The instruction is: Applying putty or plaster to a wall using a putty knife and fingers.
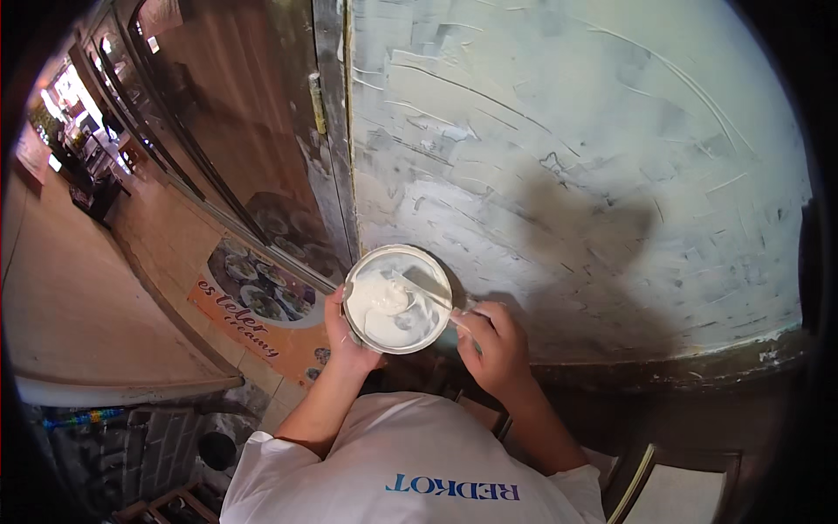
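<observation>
While our left hand [344, 343] grips the tub [401, 350] and our right hand [497, 342] the scraper [424, 286] mid-frame, over-tilting the tub could spill our white paste [382, 299].

bucket [397, 250]: white | paste [384, 299]: creamy white | wall [489, 148]: white, grey-streaked | mat [255, 307]: orange | shirt [401, 441]: white

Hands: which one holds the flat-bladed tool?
The right hand grips the tool, reaching into the tub; the left hand supports the tub instead.
</observation>
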Action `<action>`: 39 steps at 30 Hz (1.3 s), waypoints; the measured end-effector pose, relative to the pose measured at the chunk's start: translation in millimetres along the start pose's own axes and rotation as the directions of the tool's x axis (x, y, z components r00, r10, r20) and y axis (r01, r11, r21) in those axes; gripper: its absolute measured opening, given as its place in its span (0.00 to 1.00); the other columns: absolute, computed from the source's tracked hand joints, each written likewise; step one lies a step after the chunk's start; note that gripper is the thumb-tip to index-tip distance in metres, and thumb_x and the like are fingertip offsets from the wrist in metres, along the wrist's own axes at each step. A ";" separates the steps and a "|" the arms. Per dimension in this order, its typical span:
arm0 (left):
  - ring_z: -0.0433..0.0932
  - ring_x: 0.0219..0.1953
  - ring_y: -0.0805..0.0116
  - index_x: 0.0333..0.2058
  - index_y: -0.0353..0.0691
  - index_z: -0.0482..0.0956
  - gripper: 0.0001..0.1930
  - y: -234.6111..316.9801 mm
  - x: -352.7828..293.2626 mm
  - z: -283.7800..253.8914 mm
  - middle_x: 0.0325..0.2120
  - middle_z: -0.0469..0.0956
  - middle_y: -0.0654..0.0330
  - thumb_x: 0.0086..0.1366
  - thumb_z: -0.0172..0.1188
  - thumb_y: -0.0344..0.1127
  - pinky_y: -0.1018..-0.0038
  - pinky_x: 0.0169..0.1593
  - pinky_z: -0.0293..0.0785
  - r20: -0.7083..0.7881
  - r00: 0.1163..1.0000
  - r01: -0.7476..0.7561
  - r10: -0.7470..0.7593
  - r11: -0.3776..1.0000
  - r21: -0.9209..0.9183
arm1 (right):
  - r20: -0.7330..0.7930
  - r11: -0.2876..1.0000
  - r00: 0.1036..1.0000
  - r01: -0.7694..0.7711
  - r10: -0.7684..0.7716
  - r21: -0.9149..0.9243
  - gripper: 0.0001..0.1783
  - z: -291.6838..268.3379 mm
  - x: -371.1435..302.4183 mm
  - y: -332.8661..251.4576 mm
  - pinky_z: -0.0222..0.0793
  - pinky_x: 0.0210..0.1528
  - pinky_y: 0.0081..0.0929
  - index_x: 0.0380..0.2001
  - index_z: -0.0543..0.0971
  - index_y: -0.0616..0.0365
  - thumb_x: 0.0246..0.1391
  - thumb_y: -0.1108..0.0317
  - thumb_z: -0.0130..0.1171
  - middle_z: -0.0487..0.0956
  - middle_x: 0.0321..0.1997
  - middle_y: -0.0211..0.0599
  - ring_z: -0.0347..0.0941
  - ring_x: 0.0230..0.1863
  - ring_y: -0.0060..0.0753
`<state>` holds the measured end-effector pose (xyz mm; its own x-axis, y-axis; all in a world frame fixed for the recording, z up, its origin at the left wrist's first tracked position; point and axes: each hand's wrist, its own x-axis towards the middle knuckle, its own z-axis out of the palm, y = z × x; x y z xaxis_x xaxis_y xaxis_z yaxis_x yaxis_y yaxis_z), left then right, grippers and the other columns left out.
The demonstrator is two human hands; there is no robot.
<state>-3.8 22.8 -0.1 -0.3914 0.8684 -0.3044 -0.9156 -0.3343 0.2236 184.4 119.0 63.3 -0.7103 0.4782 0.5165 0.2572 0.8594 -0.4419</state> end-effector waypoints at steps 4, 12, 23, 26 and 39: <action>0.72 0.54 0.55 0.54 0.38 0.70 0.29 4.2 0.2 -7.4 0.52 0.73 0.53 0.63 0.45 0.53 0.61 0.59 0.66 0.007 1.000 -0.014 0.015 0.999 -0.033 | 0.028 0.998 0.999 -0.029 0.027 0.059 0.17 6.4 0.5 2.3 0.71 0.33 0.35 0.41 0.78 0.55 0.44 0.78 0.58 0.73 0.39 0.41 0.74 0.32 0.43; 0.72 0.53 0.55 0.54 0.38 0.71 0.29 11.7 0.4 -17.0 0.52 0.74 0.54 0.62 0.45 0.54 0.61 0.59 0.66 -0.054 0.998 -0.042 0.041 0.999 -0.018 | 0.149 0.995 0.988 -0.061 0.048 0.081 0.18 16.6 9.0 1.2 0.69 0.40 0.39 0.45 0.74 0.57 0.48 0.76 0.56 0.75 0.39 0.43 0.72 0.38 0.50; 0.71 0.54 0.53 0.55 0.39 0.70 0.29 39.1 18.7 -35.3 0.52 0.73 0.52 0.62 0.45 0.54 0.59 0.59 0.66 -0.032 0.996 -0.083 0.083 0.997 -0.005 | 0.156 0.997 0.987 -0.054 0.044 0.061 0.16 46.0 25.3 0.9 0.67 0.44 0.39 0.46 0.73 0.59 0.52 0.72 0.55 0.74 0.41 0.45 0.71 0.42 0.51; 0.72 0.53 0.53 0.54 0.38 0.70 0.29 45.9 23.3 -42.6 0.52 0.73 0.52 0.62 0.45 0.53 0.60 0.59 0.66 0.010 0.997 -0.073 0.073 0.997 -0.019 | 0.191 0.977 0.975 -0.146 0.116 0.153 0.17 50.2 24.6 -6.3 0.67 0.44 0.38 0.46 0.73 0.58 0.51 0.72 0.55 0.72 0.41 0.45 0.70 0.42 0.51; 0.73 0.50 0.55 0.51 0.37 0.73 0.27 72.6 39.9 -23.2 0.50 0.75 0.53 0.62 0.46 0.52 0.62 0.57 0.67 0.094 0.994 -0.058 0.058 0.998 -0.011 | 0.010 1.000 1.000 0.025 -0.025 0.001 0.21 28.5 59.9 -21.3 0.72 0.39 0.36 0.47 0.76 0.55 0.46 0.75 0.58 0.73 0.40 0.41 0.73 0.40 0.43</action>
<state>-88.1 24.8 -17.5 -0.4338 0.8779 -0.2029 -0.8925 -0.3878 0.2304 117.7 124.2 82.8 -0.7232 0.4549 0.5197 0.2390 0.8708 -0.4297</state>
